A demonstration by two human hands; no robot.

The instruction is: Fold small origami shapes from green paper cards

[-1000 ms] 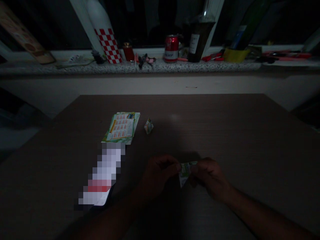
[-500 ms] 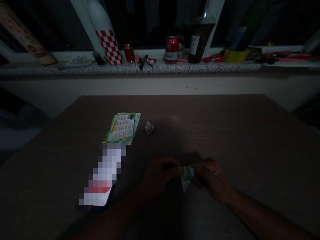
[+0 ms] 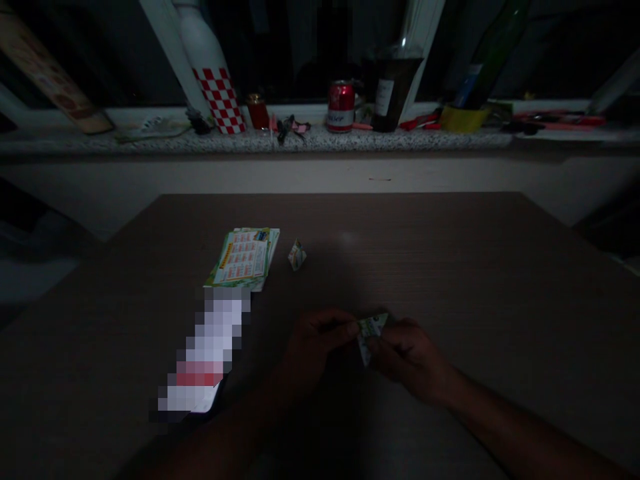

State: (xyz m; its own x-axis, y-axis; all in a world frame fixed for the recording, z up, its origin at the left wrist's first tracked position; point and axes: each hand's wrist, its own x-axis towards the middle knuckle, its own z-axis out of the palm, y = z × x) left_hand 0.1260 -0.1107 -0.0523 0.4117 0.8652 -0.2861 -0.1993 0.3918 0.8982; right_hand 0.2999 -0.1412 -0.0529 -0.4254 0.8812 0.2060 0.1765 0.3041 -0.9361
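A small folded paper triangle, printed green and white, is held point-down between my two hands. My left hand pinches its left corner between thumb and fingers. On its right side, my right hand grips the paper lower down, thumb across the front face. Farther back on the table lies a small folded paper piece. Beside it is a stack of printed paper sheets with calendar-like grids. The scene is dim, and some fingertips are lost in shadow.
A lit phone, its screen pixelated, lies left of my hands on the wooden table. Along the granite sill stand a checkered bottle, a red can, a dark labelled container and a green bottle.
My right hand has shifted from the triangle's upper right corner to its lower right side, baring that corner. The paper has tilted, its right corner now higher. The view has moved slightly.
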